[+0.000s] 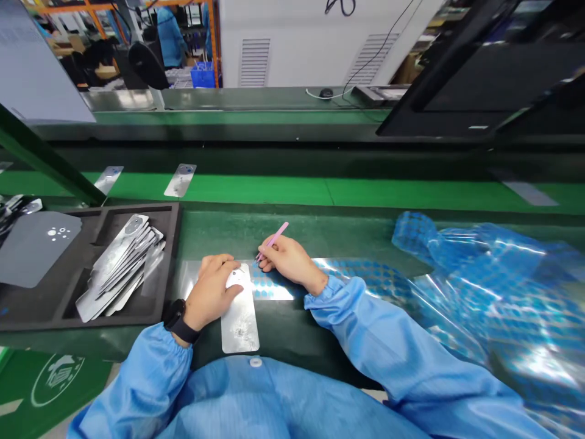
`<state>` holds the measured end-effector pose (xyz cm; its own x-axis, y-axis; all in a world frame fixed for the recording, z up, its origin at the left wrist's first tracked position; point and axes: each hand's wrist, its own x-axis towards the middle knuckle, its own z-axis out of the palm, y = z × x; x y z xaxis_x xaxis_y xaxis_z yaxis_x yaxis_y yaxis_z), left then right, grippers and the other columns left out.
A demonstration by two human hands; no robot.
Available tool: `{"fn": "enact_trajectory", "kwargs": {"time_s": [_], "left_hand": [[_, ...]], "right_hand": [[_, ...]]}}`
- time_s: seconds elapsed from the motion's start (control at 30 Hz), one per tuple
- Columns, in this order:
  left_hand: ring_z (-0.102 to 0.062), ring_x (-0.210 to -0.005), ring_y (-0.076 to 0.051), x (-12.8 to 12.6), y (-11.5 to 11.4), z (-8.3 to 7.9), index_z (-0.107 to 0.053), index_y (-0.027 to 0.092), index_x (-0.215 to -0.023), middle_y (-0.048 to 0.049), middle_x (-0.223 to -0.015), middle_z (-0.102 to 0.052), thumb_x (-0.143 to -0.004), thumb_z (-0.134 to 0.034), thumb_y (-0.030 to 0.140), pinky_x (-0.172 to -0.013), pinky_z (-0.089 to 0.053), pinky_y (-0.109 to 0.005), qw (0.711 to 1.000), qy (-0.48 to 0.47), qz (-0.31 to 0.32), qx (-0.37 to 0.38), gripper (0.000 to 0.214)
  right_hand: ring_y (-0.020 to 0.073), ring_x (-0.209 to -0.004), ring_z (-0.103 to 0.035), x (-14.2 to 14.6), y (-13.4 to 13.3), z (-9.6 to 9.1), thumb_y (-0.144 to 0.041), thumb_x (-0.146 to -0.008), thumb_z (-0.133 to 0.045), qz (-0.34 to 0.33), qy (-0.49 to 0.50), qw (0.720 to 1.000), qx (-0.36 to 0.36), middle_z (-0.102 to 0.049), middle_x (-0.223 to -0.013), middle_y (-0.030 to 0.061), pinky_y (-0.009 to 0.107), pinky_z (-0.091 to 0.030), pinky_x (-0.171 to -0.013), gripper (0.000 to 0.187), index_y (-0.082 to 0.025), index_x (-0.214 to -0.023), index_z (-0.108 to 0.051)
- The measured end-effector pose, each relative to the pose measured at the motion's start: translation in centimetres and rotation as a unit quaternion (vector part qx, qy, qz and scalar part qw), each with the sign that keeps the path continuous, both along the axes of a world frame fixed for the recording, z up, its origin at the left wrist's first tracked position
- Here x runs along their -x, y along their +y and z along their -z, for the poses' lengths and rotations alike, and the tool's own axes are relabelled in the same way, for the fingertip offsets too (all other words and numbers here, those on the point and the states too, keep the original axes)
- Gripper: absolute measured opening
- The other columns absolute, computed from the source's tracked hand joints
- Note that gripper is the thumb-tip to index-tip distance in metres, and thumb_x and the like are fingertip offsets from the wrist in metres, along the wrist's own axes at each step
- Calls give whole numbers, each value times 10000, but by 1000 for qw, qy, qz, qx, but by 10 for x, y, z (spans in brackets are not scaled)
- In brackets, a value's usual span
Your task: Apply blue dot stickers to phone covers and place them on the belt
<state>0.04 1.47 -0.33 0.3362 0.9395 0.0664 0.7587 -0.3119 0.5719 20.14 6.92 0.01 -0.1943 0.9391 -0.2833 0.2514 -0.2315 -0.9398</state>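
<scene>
My left hand (211, 291) rests curled over the top of a flat silver metal plate (239, 320) lying on the dark green bench, fingers pressing its upper end. My right hand (287, 258) pinches pink tweezers (273, 240), their tips down at a shiny sheet of small blue round stickers (274, 288) just right of the plate. Both arms wear light blue sleeves, and a black watch sits on the left wrist.
A black foam tray (170, 256) at left holds a stack of several similar metal plates (122, 262). Two more plates (181, 179) lie on the green conveyor behind. A long crumpled blue sticker film (493, 286) spreads right. A dark monitor (484, 85) stands at back right.
</scene>
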Motion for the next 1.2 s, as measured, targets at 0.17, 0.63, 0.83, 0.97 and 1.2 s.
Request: {"fn": "enact_trajectory", "kwargs": {"time_s": [0.17,0.63,0.83,0.97,1.2], "left_hand": [[-491,-1096,-268,3,-1,3,-618,214,-1108,-54,-1170,-639,-773,-672,145,-988,-408,-452,1000,2,29,0,346],[-505,-1115,-308,5,-10,-6,-612,235,-1093,-75,-1199,-661,-646,-843,277,-922,-371,-489,999,38,10,14,504],[-493,-1152,-315,2,-10,-7,-608,247,-1089,-69,-1235,-650,-648,-838,265,-951,-343,-493,999,28,6,41,498],[-483,-1168,-314,0,-10,-10,-605,241,-1099,-61,-1238,-647,-657,-833,257,-941,-337,-486,998,33,-1,60,498],[-484,-1171,-312,-1,-10,-11,-592,226,-1076,-72,-1243,-644,-654,-836,256,-943,-326,-494,998,27,-4,63,488]], "right_hand": [[93,-415,-620,1,-2,-10,-132,-874,-603,20,-24,999,11,-641,-502,-18,154,-494,-426,171,-164,-712,-558],[97,-403,-601,5,2,-7,-131,-888,-575,28,-35,998,47,-637,-503,5,171,-492,-406,230,-153,-659,-567],[78,-380,-567,0,3,-9,-221,-829,-679,29,53,996,58,-625,-486,3,154,-461,-379,246,-146,-619,-574],[88,-390,-569,6,-8,-17,-233,-825,-668,18,68,996,60,-616,-477,4,167,-461,-386,241,-144,-622,-574],[92,-394,-570,30,-23,-12,-168,-861,-596,11,10,997,73,-611,-483,-5,172,-451,-384,215,-149,-649,-570]]}}
